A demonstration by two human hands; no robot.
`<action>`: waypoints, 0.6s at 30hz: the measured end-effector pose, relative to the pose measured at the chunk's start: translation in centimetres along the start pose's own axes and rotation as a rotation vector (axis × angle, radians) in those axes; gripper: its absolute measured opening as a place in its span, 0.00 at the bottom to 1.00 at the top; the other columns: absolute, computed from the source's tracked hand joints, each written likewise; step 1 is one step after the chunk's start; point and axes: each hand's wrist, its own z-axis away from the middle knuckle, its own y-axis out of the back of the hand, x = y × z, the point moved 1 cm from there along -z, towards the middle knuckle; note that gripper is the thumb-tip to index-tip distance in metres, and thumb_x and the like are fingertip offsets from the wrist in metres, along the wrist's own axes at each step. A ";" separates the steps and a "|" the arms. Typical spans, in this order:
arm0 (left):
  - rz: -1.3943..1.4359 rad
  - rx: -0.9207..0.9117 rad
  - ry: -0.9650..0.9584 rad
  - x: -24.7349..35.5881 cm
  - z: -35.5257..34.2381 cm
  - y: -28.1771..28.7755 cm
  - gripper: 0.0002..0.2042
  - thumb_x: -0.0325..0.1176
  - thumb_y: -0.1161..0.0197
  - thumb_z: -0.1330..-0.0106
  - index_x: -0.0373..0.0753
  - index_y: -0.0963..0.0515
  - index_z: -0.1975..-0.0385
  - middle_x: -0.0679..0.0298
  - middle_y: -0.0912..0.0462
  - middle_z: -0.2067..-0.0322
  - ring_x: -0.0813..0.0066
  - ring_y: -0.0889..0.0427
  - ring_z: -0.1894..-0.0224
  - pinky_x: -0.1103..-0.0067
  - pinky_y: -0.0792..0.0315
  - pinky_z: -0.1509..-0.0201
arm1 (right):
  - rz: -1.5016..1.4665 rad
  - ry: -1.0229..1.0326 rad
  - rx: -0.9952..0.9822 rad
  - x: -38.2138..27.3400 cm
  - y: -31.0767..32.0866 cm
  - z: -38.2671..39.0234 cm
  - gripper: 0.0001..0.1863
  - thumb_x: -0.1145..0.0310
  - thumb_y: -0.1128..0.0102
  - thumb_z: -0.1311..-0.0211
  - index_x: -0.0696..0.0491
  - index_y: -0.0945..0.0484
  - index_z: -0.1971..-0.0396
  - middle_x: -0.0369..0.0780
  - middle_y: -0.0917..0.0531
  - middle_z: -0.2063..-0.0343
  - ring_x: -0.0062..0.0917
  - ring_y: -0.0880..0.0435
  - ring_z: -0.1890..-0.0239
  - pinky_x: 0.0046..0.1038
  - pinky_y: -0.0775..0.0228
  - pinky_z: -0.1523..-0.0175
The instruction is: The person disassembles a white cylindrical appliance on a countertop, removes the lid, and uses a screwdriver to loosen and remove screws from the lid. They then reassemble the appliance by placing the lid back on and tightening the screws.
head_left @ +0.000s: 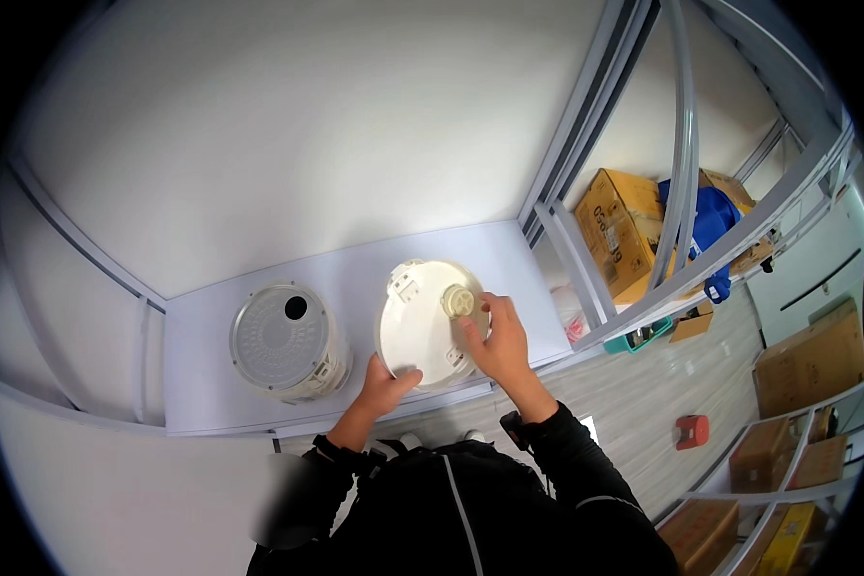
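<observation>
A white round plastic cover [422, 322] is tilted up in front of me, with clip-like parts at its rim and a cream round knob [459, 300] on its inner face. My left hand [386, 388] grips its lower left rim, thumb on the inside and the other fingers mostly hidden behind. At the right rim, my right hand [495, 338] is curled with thumb and fingertips close beside the knob; it seems to hold the rim there. Left of the cover stands a white drum [322, 370] with a grey dotted top and a dark round hole; neither hand touches it.
Both items are at a pale shelf [197, 384] against a white wall. Grey metal posts [682, 144] rise on the right, with cardboard boxes [612, 230] and a blue cloth item [715, 226] beyond. A red stool [692, 432] stands on the floor near boxed shelving [768, 494].
</observation>
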 end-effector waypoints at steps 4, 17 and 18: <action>-0.084 -0.017 -0.087 0.3 0.3 -0.4 0.24 0.21 0.39 0.40 0.29 0.22 0.40 0.59 0.12 0.48 0.73 0.15 0.49 0.73 0.21 0.44 | -0.062 -0.088 -0.071 0.0 -0.8 -0.3 0.28 0.59 0.26 0.34 0.58 0.24 0.41 0.44 0.18 0.57 0.36 0.19 0.66 0.35 0.24 0.60; -0.176 0.041 -0.178 0.6 1.0 0.2 0.25 0.21 0.42 0.40 0.28 0.24 0.39 0.57 0.12 0.49 0.72 0.15 0.49 0.73 0.21 0.43 | -0.165 0.039 -0.075 -0.9 -0.9 -1.1 0.25 0.67 0.24 0.35 0.58 0.23 0.42 0.46 0.21 0.56 0.36 0.17 0.60 0.35 0.22 0.55; -0.180 0.050 -0.166 0.6 0.9 0.3 0.25 0.20 0.42 0.41 0.28 0.23 0.39 0.57 0.12 0.50 0.72 0.15 0.50 0.73 0.21 0.44 | -0.175 0.018 -0.087 -1.0 -0.7 -1.1 0.25 0.67 0.24 0.35 0.58 0.23 0.42 0.46 0.21 0.56 0.36 0.17 0.59 0.35 0.21 0.55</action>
